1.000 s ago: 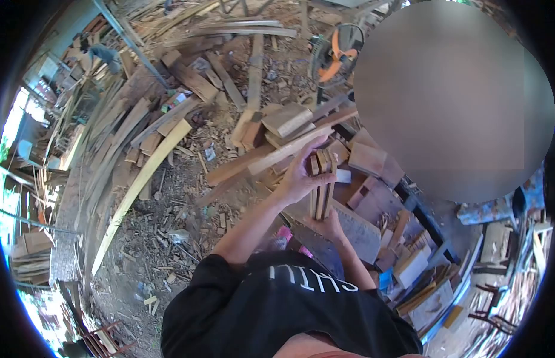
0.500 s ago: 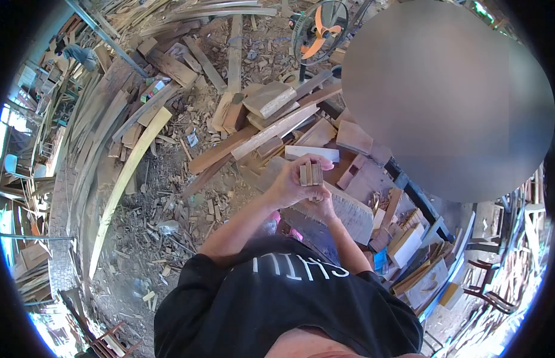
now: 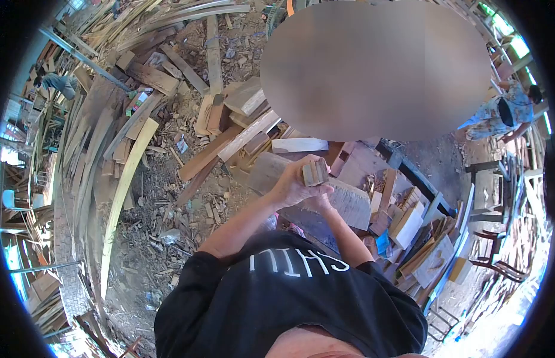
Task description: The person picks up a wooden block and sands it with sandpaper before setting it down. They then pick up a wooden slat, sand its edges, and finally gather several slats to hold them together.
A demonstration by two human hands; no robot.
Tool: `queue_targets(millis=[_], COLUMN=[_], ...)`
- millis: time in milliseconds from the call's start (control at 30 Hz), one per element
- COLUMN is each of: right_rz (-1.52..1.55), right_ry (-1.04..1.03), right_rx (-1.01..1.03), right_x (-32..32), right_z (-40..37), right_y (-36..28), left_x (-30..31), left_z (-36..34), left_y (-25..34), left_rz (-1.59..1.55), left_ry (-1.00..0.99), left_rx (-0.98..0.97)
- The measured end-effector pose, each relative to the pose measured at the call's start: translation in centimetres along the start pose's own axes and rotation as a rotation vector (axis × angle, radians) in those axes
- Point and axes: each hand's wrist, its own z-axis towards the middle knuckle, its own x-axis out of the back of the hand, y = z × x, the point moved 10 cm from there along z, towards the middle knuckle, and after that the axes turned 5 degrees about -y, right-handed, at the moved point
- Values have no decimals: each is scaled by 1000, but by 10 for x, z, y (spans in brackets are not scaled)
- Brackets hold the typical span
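A small bundle of wooden blocks (image 3: 315, 172), their end faces toward me, is held up in front of my chest. My left hand (image 3: 289, 184) wraps round it from the left, fingers closed over its far side. My right hand (image 3: 320, 201) is closed just below the bundle, close against the left one; its fingers are mostly hidden, and I cannot see exactly how it grips. Under both hands lies a wide wooden board (image 3: 349, 206) with a rough edge. A pale wooden block (image 3: 299, 145) rests just beyond them.
Timber offcuts (image 3: 247, 95) are piled ahead, and a long pale strip (image 3: 129, 191) curves along the left floor. Wood chips (image 3: 170, 209) litter the ground. To the right stand a dark frame (image 3: 411, 173), stacked boards (image 3: 432, 262) and a person (image 3: 504, 113). A blurred patch hides the upper middle.
My view has turned to the right, so the surroundings shift leftward and the person at right appears. The bundle tilts slightly in my hands, which stay together.
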Motion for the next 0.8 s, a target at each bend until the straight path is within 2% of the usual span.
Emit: queue_targets(millis=[67,133,167,233,267,300,367,400,433,500,567,633,700,767,800], right_rz=[18,67,72,227,87,92,-45,-21,-19,2,33,97,126,195,209], right_ry=[21,-11,-15,225,271,264,191,104,102,49,32,6,-8,-7,-51], right_rx=[33,-197,-193,-298,-271,-269,-408,-512,-508,-473,-504,-541,-565,-609,-700], right_x=[11,10,8,25,31,29,24,17,16,12,10,5,4,2,-1], right_z=[2,-2,-5,-19,-24,-27,-34,-38,-37,-34,-32,-30,-28,-28,-30], right_y=[-16,-4,-12,-20,-29,-30,-19,-12,-17,-29,-35,-37,-41,-41,-38], left_x=[2,6,14,27,37,45,53,56,61,75,95,124,186,258,292], left_z=[2,3,1,-1,-3,-5,-6,-6,-7,-7,-8,-6,-8,-26,-33], left_y=[0,-5,-13,-16,-18,-23,-25,-27,-30,-45,-47,-49,-42,-78,-95], left_rz=[30,65,4,-54,-129,-207,-248,-319,-390,-384,-25,-85,-1,216,327], left_ry=[22,50,129,217,289,362,431,466,501,432,324,265,501,616,666], left_rx=[-12,-24,0,25,80,134,138,162,185,235,426,487,336,415,482])
